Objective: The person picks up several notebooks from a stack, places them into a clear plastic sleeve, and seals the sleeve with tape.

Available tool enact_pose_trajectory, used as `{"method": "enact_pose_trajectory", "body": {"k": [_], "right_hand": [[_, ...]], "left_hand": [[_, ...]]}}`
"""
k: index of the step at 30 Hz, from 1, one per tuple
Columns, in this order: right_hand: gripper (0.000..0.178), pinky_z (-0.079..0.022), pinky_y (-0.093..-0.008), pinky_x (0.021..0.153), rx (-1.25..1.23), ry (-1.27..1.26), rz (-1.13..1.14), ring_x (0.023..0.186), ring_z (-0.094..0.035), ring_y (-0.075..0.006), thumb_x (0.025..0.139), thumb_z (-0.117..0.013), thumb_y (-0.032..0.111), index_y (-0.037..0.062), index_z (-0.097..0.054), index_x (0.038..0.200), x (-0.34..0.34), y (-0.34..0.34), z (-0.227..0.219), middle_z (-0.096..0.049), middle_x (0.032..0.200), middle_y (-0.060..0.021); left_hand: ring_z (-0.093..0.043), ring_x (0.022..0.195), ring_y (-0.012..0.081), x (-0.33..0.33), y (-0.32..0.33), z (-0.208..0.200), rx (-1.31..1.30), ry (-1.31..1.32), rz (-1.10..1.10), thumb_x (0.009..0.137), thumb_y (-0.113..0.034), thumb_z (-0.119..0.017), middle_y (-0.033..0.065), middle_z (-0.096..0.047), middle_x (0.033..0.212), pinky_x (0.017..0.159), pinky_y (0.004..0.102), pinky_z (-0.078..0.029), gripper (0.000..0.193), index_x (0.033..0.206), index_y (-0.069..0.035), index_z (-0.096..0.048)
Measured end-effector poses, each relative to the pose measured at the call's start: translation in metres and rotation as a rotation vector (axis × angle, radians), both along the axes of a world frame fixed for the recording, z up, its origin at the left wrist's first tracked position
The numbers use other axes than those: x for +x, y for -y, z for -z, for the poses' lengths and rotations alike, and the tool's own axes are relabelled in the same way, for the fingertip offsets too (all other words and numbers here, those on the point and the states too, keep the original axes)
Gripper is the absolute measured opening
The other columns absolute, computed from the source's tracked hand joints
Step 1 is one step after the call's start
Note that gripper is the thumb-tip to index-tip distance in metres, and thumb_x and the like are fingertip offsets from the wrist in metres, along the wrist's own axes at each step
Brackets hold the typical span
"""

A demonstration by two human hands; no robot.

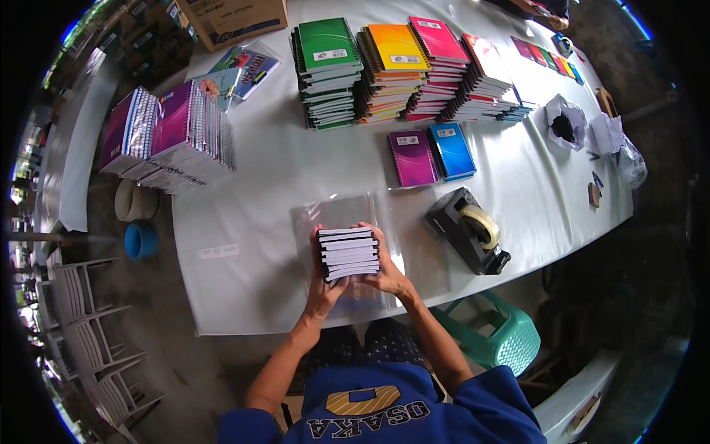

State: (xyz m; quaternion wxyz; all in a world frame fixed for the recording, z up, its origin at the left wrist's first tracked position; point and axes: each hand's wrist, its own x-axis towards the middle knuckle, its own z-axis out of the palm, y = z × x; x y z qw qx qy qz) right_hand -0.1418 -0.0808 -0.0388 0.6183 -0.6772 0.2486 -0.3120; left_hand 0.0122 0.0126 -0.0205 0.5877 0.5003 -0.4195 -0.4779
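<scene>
Between my hands stands a compact stack of small notebooks [349, 254], with white page edges and dark bindings facing up toward me. My left hand [322, 287] grips its left side, and my right hand [389, 274] wraps the right side. The fingers of both hands are partly hidden behind the stack. Clear plastic sheets or bags [342, 211] lie on the white-covered table beneath and around it. A black tape dispenser [460, 238] with a roll of tape sits to the right of my right hand. Beyond it lie a purple spiral notebook [414, 159] and a blue one [453, 154], side by side.
Tall stacks of green [325, 74], yellow [393, 78] and red spiral notebooks [438, 44] line the far side. Plastic-wrapped purple notebooks [177, 129] stand at left, near a cardboard box [233, 21]. A green stool [503, 337] is below the table's right edge.
</scene>
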Motion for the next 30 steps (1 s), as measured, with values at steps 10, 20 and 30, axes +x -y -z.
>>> {"method": "enact_pose_trajectory", "body": {"k": [10, 20, 30], "right_hand": [[0.089, -0.039, -0.0408, 0.098, -0.138, -0.143, -0.036, 0.113, -0.045, -0.0315, 0.055, -0.088, 0.020, 0.0045, -0.036, 0.126, -0.004, 0.012, 0.000, -0.043, 0.118, -0.0146], [0.082, -0.040, -0.0393, 0.099, -0.132, -0.152, -0.080, 0.111, -0.052, -0.0273, 0.063, -0.087, 0.028, 0.0031, -0.041, 0.126, -0.006, 0.011, -0.011, -0.050, 0.118, -0.0127], [0.085, -0.041, -0.0390, 0.099, -0.068, -0.048, -0.095, 0.114, -0.052, -0.0281, 0.056, -0.087, 0.020, 0.0045, -0.042, 0.127, -0.002, 0.017, 0.003, -0.051, 0.121, -0.0123]], "left_hand": [[-0.044, 0.131, 0.0213, 0.032, -0.017, 0.015, 0.058, 0.065, 0.012, 0.078, 0.001, -0.076, 0.0144, -0.041, 0.147, 0.110, 0.0355, -0.038, 0.088, 0.148, 0.004, -0.024], [-0.049, 0.130, 0.0214, 0.040, -0.019, 0.020, 0.082, 0.224, -0.022, 0.079, -0.011, -0.078, 0.0123, -0.050, 0.142, 0.108, 0.0326, -0.039, 0.072, 0.141, -0.002, -0.043], [-0.038, 0.137, 0.0302, 0.044, -0.019, 0.012, 0.041, 0.575, -0.064, 0.072, -0.016, -0.081, 0.0138, -0.053, 0.139, 0.109, 0.0380, -0.039, 0.074, 0.139, -0.007, -0.050]]}}
